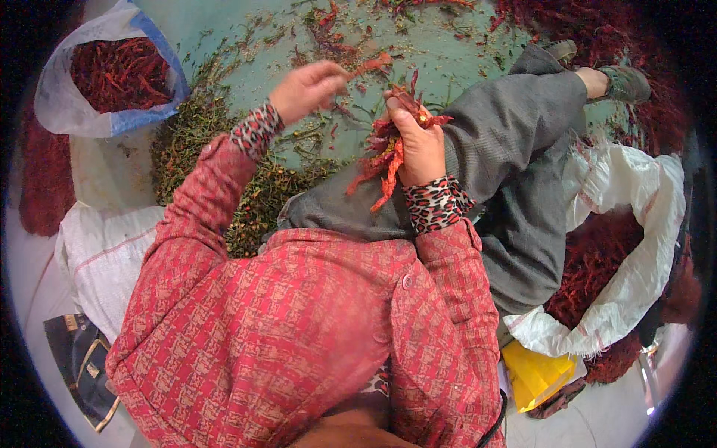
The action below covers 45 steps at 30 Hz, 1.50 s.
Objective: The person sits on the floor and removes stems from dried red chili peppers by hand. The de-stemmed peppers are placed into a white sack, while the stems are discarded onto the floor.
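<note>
My right hand (pixel 420 143) grips a bunch of dried red chili peppers (pixel 386 148) above my grey-trousered leg, thumb on top. Wrinkled pods stick out on both sides of the fist. To its upper left, my left hand (pixel 308 89) is blurred by motion. A single orange-red dried chili (pixel 371 65) extends from its fingertips, apart from the bunch. Under both hands lies a pale green floor (pixel 313 147) scattered with seeds, stems and pod scraps.
A white-and-blue sack (pixel 112 124) of red chilies stands at upper left. Below it spreads a heap of stems and chili calyxes (pixel 252 201). A white woven sack (pixel 661 224) with chilies sits right, beside a yellow bag (pixel 535 375). More chilies (pixel 582 28) pile at upper right.
</note>
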Available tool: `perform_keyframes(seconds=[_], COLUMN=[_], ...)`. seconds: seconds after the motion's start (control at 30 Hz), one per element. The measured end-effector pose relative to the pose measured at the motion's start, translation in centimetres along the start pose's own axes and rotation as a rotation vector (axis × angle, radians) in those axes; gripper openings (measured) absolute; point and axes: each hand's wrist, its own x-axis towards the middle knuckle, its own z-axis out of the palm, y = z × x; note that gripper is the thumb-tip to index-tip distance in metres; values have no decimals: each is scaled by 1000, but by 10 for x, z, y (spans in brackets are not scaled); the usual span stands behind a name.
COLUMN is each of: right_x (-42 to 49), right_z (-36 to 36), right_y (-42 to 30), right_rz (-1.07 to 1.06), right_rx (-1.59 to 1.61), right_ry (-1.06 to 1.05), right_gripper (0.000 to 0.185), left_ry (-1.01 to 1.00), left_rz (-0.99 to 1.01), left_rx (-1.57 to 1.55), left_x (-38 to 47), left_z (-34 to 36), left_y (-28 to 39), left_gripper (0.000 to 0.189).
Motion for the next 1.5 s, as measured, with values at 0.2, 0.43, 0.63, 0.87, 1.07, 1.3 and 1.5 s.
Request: perform_keyframes(seconds=[0.2, 0.43, 0.63, 0.87, 1.07, 1.3, 1.5], right_x=[4, -4, -5, -3, 7, 7, 5], right_z=[0, -4, 2, 2, -12, -9, -8], right_y=[6, 3, -2, 1, 16, 13, 13], right_rz=[-19, -26, 64, 3, -77, -52, -48], right_rx=[-23, 12, 22, -3, -73, -77, -15], right_ry=[-21, -2, -15, 11, -73, -52, -82], right_gripper=[21, 21, 21, 22, 25, 26, 23], left_ry=[-120, 0, 414, 422, 371, 486, 240], left_rz=[54, 392, 322, 170, 37, 289, -76], left_rx=[-102, 319, 1106, 689, 1005, 681, 291], left_x=[-37, 2, 91, 81, 129, 139, 97], left_z=[40, 19, -41, -57, -78, -53, -149], left_y=[13, -30, -80, -87, -69, -51, -95], left_gripper=[20, 21, 28, 27, 38, 27, 32])
